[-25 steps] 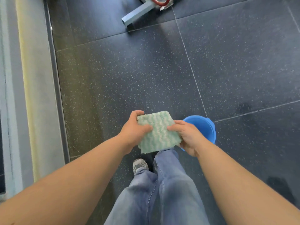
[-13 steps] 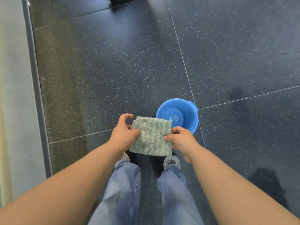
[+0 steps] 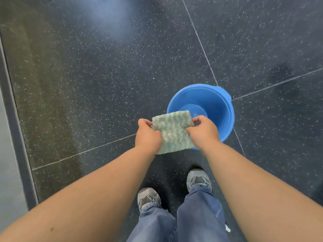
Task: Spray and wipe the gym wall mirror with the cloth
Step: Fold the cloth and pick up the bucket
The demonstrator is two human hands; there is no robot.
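A folded green-and-white striped cloth [image 3: 173, 131] hangs in front of me, held by both hands. My left hand [image 3: 147, 137] grips its left edge and my right hand [image 3: 203, 131] grips its right edge, fingers curled round the fabric. The cloth hangs partly over a blue plastic bucket [image 3: 218, 105] that stands on the dark speckled floor [image 3: 104, 75]. The mirror and any spray bottle are out of view.
My two feet in grey shoes [image 3: 148, 198] stand just behind the bucket. A dark baseboard strip [image 3: 15, 137] and a grey wall surface run along the left edge. Floor tile seams cross the dark rubber flooring.
The view has tilted further down and shifted; the bucket now lies more fully in sight behind the cloth. Both hands keep hold of the cloth. The metal frame at the top has left the view.
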